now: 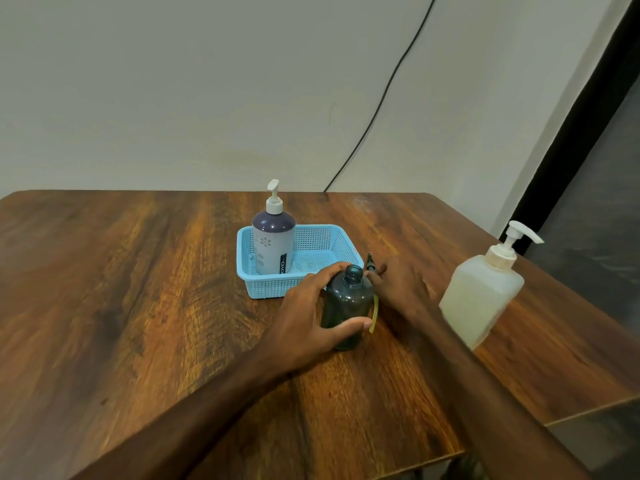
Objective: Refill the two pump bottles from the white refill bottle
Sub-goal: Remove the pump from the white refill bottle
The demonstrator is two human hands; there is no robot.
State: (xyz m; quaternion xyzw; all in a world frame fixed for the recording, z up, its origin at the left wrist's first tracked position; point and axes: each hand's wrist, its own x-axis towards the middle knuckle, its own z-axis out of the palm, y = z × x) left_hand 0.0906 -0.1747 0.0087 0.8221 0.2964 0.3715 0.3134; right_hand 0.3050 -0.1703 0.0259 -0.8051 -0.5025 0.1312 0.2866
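Surface: dark wood-grain table [138, 306], pushed up against a plain off-white wall [173, 98]. A black cable [393, 77] runs diagonally down the wall to the table's back edge. There is a dark panel [588, 202] at far right (door or curtain, can't tell).

Light blue mesh basket [332, 230] sits mid-table. A purple-and-grey pump bottle [273, 244] stands upright in its left end, pump still on.

Dark teal bottle [346, 306] stands upright on the table, just in front of the basket's near right corner, neck open with no pump on it. Left hand [308, 317] is wrapped round it: fingers curl over the shoulder on the far side and the thumb [349, 326] lies across the front of the body.

Right hand [398, 289] is just beside the bottle on its right, fingers closed on a small black pump head [370, 263] that sticks up above them near the neck. A yellow-green strip [375, 313] hangs below it against the bottle's side.

White refill bottle [481, 296] stands upright near the right table edge, pump on, apart from both hands.
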